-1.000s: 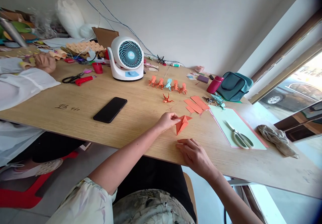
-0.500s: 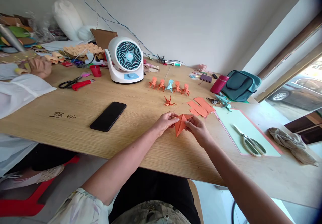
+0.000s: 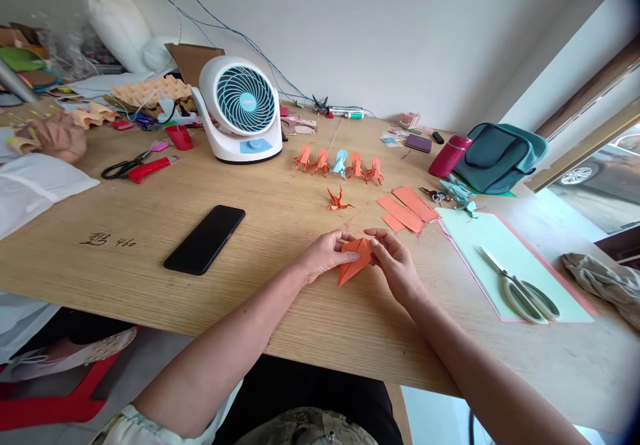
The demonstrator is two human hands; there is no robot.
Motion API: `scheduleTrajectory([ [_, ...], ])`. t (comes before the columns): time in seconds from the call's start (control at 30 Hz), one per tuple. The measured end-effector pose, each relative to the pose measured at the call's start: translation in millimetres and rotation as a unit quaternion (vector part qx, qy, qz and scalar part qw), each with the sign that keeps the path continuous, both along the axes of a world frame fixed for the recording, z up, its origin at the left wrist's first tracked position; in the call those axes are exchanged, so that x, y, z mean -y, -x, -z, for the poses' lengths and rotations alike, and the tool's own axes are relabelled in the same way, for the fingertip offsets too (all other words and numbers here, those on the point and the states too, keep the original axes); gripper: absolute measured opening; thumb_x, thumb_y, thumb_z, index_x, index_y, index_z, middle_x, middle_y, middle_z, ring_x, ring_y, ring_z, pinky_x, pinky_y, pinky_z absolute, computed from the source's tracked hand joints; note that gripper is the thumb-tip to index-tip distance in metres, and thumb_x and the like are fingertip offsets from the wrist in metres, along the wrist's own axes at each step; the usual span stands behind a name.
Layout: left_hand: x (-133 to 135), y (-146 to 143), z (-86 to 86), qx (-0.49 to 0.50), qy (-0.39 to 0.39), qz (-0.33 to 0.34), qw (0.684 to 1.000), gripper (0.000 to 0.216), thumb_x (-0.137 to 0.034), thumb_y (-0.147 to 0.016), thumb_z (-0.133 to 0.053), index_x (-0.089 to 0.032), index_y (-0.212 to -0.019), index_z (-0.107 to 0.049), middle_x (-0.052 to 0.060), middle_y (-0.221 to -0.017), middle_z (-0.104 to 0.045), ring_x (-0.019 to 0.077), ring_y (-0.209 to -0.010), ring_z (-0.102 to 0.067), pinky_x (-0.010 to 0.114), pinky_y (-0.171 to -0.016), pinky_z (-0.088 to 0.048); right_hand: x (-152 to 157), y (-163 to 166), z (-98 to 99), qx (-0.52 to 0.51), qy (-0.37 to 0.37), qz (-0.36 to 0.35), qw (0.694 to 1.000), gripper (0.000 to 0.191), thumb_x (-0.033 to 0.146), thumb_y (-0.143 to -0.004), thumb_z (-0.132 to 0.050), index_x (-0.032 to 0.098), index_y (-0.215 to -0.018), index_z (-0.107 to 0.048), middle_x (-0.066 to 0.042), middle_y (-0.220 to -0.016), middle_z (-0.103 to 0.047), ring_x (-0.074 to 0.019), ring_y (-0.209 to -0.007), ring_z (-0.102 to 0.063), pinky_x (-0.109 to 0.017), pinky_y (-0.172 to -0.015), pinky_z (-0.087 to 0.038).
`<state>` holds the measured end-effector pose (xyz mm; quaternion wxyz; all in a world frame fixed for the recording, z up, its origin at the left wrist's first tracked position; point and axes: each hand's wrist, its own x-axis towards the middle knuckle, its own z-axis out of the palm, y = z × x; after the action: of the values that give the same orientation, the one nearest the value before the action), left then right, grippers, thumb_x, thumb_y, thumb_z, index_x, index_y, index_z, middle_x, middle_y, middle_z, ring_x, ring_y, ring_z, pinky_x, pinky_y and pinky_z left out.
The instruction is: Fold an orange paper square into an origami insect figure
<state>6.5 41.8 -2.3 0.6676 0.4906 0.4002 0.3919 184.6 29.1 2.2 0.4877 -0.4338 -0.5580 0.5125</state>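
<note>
A folded piece of orange origami paper, pointed at its lower end, is held just above the table near its front edge. My left hand pinches it from the left, thumb lying across its face. On the other side, my right hand grips its right edge between thumb and fingers. Beyond my hands lies a spiky orange folded figure. Farther back stands a row of several folded paper figures, orange ones around a light blue one. Orange paper strips lie to the right.
A white fan stands at the back left, with a black phone nearer. On the right are scissors on pale green paper, a pink bottle and a teal bag. Another person's sleeve reaches in at left.
The orange paper has turned in my hands, its point swinging to the lower left. My left thumb now lies across its face. The camera view has shifted slightly.
</note>
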Motion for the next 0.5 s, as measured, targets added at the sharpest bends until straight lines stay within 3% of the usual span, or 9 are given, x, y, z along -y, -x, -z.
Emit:
scheduleTrajectory([
  [0.17, -0.2, -2.6, 4.6, -0.067, -0.044, -0.035, 0.996, 0.045, -0.023, -0.078, -0.083, -0.017, -0.115, -0.058, 0.010, -0.104, -0.073, 0.0183, -0.087, -0.072, 0.033, -0.080, -0.056, -2.7, -6.3, 4.1, -0.008, 0.043, 0.012, 0.999, 0.041, 0.056, -0.075, -0.077, 0.020, -0.094, -0.068, 0.002, -0.072, -0.060, -0.0113, -0.059, -0.050, -0.025, -0.056, -0.043],
  [0.27, 1.0, -4.5, 1.2, -0.099, -0.098, -0.080, 0.987, 0.034, -0.028, -0.087, -0.075, -0.018, -0.115, -0.058, 0.012, -0.121, -0.066, 0.0192, -0.102, -0.069, 0.034, -0.091, -0.054, -3.4, -8.9, 7.8, -0.017, 0.059, 0.042, 0.997, 0.041, 0.056, -0.073, -0.078, 0.020, -0.091, -0.068, 0.003, -0.068, -0.055, -0.0104, -0.056, -0.046, -0.024, -0.052, -0.039],
  [0.37, 8.4, -4.7, -9.0, -0.127, -0.160, -0.078, 0.976, 0.031, -0.036, -0.092, -0.068, -0.020, -0.117, -0.062, 0.011, -0.131, -0.063, 0.0225, -0.116, -0.065, 0.034, -0.095, -0.053, -4.6, -12.3, 10.8, -0.031, 0.073, 0.069, 0.994, 0.041, 0.056, -0.074, -0.078, 0.020, -0.091, -0.068, 0.004, -0.067, -0.054, -0.0099, -0.054, -0.043, -0.024, -0.050, -0.034],
  [0.5, 20.8, -6.5, -16.9, -0.257, -0.381, -0.029, 0.887, 0.046, -0.039, -0.087, -0.073, -0.024, -0.129, -0.063, 0.009, -0.135, -0.064, 0.0258, -0.127, -0.059, 0.039, -0.109, -0.048, -4.6, -15.7, 10.9, -0.050, 0.095, 0.082, 0.991, 0.040, 0.055, -0.075, -0.078, 0.021, -0.093, -0.067, 0.004, -0.068, -0.054, -0.0099, -0.055, -0.044, -0.024, -0.051, -0.034],
])
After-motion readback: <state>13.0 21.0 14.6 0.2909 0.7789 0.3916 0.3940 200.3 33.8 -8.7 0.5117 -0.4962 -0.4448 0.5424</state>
